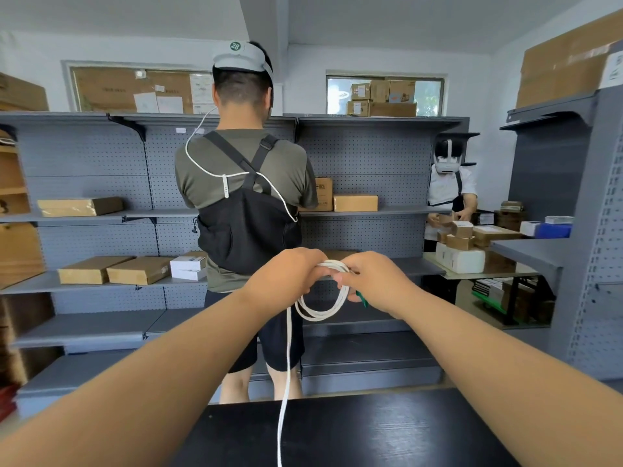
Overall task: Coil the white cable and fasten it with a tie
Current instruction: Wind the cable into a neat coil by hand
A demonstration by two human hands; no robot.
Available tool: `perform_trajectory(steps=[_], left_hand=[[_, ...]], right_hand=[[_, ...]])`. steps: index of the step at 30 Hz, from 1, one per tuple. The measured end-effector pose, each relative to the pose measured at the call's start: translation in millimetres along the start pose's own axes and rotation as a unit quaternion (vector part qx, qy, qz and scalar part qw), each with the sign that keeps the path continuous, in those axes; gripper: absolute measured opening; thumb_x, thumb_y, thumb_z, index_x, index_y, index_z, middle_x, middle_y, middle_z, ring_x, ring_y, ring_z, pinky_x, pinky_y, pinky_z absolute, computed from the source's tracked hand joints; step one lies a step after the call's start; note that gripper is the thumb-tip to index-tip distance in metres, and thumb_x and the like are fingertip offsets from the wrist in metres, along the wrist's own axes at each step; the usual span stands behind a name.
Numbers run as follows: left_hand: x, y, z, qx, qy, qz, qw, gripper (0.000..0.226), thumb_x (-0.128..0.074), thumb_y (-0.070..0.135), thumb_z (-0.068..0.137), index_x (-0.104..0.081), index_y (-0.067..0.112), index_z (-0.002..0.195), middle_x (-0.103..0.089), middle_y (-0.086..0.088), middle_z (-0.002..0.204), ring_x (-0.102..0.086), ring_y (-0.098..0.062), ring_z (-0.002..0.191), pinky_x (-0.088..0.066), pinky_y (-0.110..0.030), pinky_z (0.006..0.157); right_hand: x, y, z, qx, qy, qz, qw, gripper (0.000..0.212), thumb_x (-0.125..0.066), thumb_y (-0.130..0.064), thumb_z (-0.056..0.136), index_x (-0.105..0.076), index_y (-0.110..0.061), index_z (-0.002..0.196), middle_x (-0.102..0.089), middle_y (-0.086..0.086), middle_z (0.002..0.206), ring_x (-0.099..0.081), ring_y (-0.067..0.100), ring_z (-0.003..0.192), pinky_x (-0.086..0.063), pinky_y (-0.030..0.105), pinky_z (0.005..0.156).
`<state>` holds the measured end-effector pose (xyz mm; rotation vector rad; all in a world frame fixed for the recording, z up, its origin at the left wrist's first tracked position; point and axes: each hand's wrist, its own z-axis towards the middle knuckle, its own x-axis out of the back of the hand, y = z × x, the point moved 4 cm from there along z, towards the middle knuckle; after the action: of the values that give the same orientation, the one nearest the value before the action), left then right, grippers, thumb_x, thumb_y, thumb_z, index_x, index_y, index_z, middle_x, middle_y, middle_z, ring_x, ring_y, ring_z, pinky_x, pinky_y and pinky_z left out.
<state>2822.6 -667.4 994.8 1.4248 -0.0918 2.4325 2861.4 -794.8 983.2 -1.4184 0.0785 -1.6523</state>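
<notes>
Nearest is the black worktop (371,433), its far edge running across the lower frame, its left corner cut off by the left forearm. A loose tail of the white cable (320,313) drops straight down past that far edge and across the worktop surface to the bottom of the frame.

Above and beyond the edge, both hands meet in mid-air. The left hand (286,274) has its fingers curled round the top of the coil. The right hand (374,278) touches it from the other side, fingers bent onto the same bundle of turns. A few loops hang freely below the two hands. A green tie (363,299) pokes out under the right hand; how it is held cannot be told.

Just past the hands a person in a black apron (242,183) stands with their back turned, so little open room lies ahead of the coil. Beyond them run grey pegboard shelves (84,163) carrying cardboard boxes (355,203). At the far right a second person (450,187) stands at a table of parcels.
</notes>
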Motion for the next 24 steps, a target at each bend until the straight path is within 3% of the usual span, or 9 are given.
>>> perform_trajectory(steps=[1, 4, 7, 9, 13, 17, 20, 24], left_hand=[[-1.0, -1.5, -1.6, 0.015, 0.019, -0.046, 0.999, 0.019, -0.048, 0.023, 0.096, -0.060, 0.010, 0.103, -0.060, -0.006, 0.091, -0.063, -0.021, 0.074, -0.047, -0.029, 0.071], [-11.3, -5.5, -9.2, 0.079, 0.043, -0.232, 0.968, 0.018, -0.050, 0.024, 0.096, -0.059, 0.014, 0.108, -0.058, 0.005, 0.085, -0.062, -0.015, 0.065, -0.055, -0.030, 0.071], [-24.5, -5.6, -18.0, 0.130, 0.073, -0.377, 0.914, 0.018, -0.052, 0.021, 0.095, -0.058, 0.015, 0.110, -0.063, 0.001, 0.090, -0.060, -0.012, 0.063, -0.058, -0.027, 0.068], [-31.2, -5.5, -23.6, 0.146, 0.097, -0.410, 0.895, 0.015, -0.051, 0.020, 0.095, -0.057, 0.017, 0.109, -0.064, 0.000, 0.088, -0.060, -0.008, 0.061, -0.055, -0.017, 0.061], [-40.0, -7.1, -30.6, 0.179, 0.145, -0.402, 0.886, 0.014, -0.047, 0.026, 0.098, -0.057, 0.019, 0.106, -0.061, 0.002, 0.076, -0.057, -0.001, 0.057, -0.048, -0.015, 0.057], [-37.6, -3.1, -32.3, 0.168, 0.182, -0.241, 0.938, 0.016, -0.038, 0.033, 0.099, -0.049, 0.021, 0.102, -0.058, 0.005, 0.087, -0.055, -0.010, 0.073, -0.046, -0.027, 0.067], [-33.7, -1.0, -31.3, 0.159, 0.174, -0.131, 0.963, 0.028, -0.033, 0.036, 0.100, -0.048, 0.013, 0.107, -0.058, 0.000, 0.092, -0.055, -0.018, 0.077, -0.037, -0.027, 0.062], [-31.8, 5.1, -24.8, 0.120, 0.158, -0.110, 0.974, 0.028, -0.032, 0.032, 0.101, -0.045, 0.008, 0.105, -0.052, -0.004, 0.091, -0.048, -0.020, 0.074, -0.025, -0.024, 0.058]], right_hand=[[-2.0, 1.9, -0.3, -0.017, 0.006, 0.060, 0.998, 0.023, -0.056, -0.018, 0.094, -0.058, -0.023, 0.071, -0.061, 0.001, 0.073, -0.056, 0.010, 0.062, -0.047, 0.014, 0.056], [-9.6, 10.1, -0.6, -0.067, 0.027, 0.170, 0.983, 0.011, -0.058, -0.014, 0.092, -0.066, -0.013, 0.086, -0.066, 0.010, 0.085, -0.064, 0.021, 0.078, -0.059, 0.035, 0.077], [-20.3, 18.5, -2.2, -0.113, 0.055, 0.239, 0.963, 0.012, -0.058, -0.011, 0.092, -0.068, -0.005, 0.094, -0.064, 0.011, 0.081, -0.063, 0.023, 0.079, -0.058, 0.041, 0.082], [-23.7, 24.0, -3.0, -0.138, 0.084, 0.265, 0.951, 0.014, -0.058, -0.011, 0.092, -0.068, -0.003, 0.098, -0.065, 0.011, 0.081, -0.064, 0.024, 0.079, -0.058, 0.041, 0.082], [-25.7, 31.6, -5.2, -0.171, 0.135, 0.318, 0.923, 0.010, -0.059, -0.012, 0.092, -0.068, -0.007, 0.094, -0.067, 0.015, 0.089, -0.067, 0.028, 0.084, -0.058, 0.041, 0.081], [-30.0, 31.1, -6.8, -0.178, 0.110, 0.339, 0.917, 0.009, -0.060, -0.013, 0.091, -0.065, -0.013, 0.084, -0.067, 0.016, 0.095, -0.067, 0.028, 0.089, -0.057, 0.042, 0.083], [-29.7, 33.3, -7.7, -0.188, 0.067, 0.365, 0.909, 0.007, -0.059, -0.012, 0.092, -0.064, -0.012, 0.088, -0.066, 0.015, 0.096, -0.065, 0.025, 0.085, -0.058, 0.038, 0.080], [-27.8, 33.2, -11.0, -0.190, 0.032, 0.380, 0.905, 0.010, -0.055, -0.011, 0.094, -0.062, -0.012, 0.088, -0.064, 0.013, 0.094, -0.062, 0.022, 0.082, -0.055, 0.035, 0.078]])
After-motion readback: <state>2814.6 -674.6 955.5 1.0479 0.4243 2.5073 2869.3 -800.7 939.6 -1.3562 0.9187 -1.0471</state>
